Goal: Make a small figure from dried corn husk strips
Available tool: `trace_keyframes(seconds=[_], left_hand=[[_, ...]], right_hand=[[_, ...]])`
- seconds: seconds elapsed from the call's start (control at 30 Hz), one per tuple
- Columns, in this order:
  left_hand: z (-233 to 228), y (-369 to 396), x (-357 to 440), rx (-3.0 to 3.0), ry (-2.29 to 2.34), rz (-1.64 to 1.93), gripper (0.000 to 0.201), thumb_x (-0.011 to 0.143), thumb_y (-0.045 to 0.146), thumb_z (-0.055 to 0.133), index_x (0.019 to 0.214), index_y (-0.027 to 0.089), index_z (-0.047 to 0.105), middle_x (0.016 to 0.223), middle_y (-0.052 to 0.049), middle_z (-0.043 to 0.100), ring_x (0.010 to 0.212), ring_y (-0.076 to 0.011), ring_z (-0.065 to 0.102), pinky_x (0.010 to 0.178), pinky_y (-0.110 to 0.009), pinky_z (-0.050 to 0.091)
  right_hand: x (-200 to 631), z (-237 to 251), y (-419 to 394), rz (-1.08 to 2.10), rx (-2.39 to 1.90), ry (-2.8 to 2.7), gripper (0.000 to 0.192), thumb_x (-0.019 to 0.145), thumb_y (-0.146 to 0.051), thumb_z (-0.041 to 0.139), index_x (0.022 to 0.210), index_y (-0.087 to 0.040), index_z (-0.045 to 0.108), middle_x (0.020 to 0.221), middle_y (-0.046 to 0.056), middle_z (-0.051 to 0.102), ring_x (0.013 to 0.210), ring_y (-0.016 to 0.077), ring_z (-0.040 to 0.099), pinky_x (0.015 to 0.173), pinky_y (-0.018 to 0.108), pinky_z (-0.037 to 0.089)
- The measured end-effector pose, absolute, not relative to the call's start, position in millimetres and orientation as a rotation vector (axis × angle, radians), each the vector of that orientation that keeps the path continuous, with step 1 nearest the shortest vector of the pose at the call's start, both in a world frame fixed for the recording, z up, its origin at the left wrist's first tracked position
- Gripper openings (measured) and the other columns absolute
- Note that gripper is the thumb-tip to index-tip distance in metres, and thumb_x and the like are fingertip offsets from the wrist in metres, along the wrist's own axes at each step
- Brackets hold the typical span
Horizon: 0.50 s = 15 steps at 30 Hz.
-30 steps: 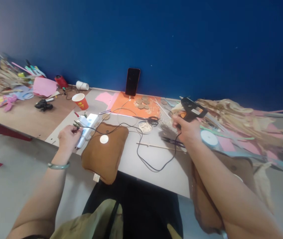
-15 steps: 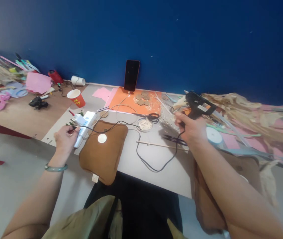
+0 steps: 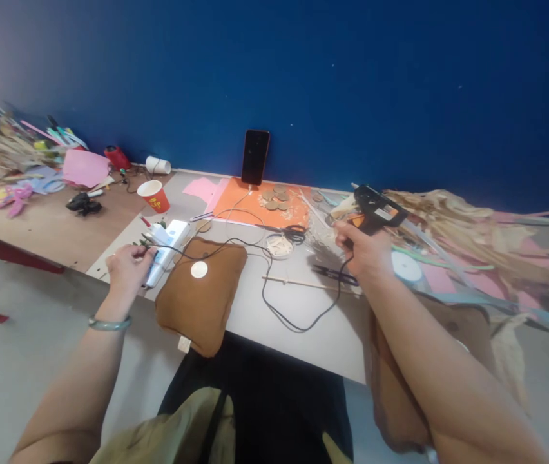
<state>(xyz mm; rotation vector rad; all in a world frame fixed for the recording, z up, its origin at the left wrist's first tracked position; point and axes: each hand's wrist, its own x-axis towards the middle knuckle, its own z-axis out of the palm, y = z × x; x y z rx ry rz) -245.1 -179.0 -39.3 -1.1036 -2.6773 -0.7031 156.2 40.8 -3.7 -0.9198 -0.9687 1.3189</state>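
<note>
Your right hand (image 3: 364,252) keeps grip closed round glue gun (image 3: 375,211), lifted right of pouch (image 3: 200,293). Left hand (image 3: 127,269) stays pinching plug at power strip (image 3: 165,248), left of pouch. Little changed; cord (image 3: 294,319) slack.

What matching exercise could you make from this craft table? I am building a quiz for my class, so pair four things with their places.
Things:
1. black glue gun
2. dark smartphone
3. red paper cup
4. white power strip

Places:
A. leaning upright against the blue wall
B. gripped in the right hand
C. beside the left hand, next to the brown cushion
D. standing at the seam between the wooden table and the grey table

Pairs: 1-B, 2-A, 3-D, 4-C
</note>
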Motion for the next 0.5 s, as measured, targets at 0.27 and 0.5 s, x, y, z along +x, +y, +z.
trace_keyframes(seconds=[0.27, 0.5], left_hand=[[-45.5, -179.7, -249.0, -1.132, -2.68, -0.707, 0.035, 0.074, 0.051, 0.053, 0.079, 0.018, 0.063, 0.084, -0.007, 0.069, 0.083, -0.0251, 0.064, 0.085, -0.036, 0.045], [-40.4, -179.1, -247.5, -1.173, -2.67, -0.604, 0.039, 0.076, 0.052, 0.049, 0.08, 0.017, 0.066, 0.085, -0.01, 0.07, 0.089, -0.0272, 0.063, 0.087, -0.038, 0.041]], right_hand=[[155.4, -6.6, 41.3, 1.304, -0.907, -0.991, 0.024, 0.053, -0.014, 0.076, 0.069, -0.018, 0.057, 0.057, -0.006, 0.052, 0.042, 0.0053, 0.045, 0.034, 0.018, 0.037], [154.3, -7.0, 41.3, 1.283, -0.883, -1.014, 0.025, 0.054, -0.016, 0.076, 0.068, -0.018, 0.056, 0.056, -0.006, 0.052, 0.043, 0.0052, 0.044, 0.035, 0.017, 0.037]])
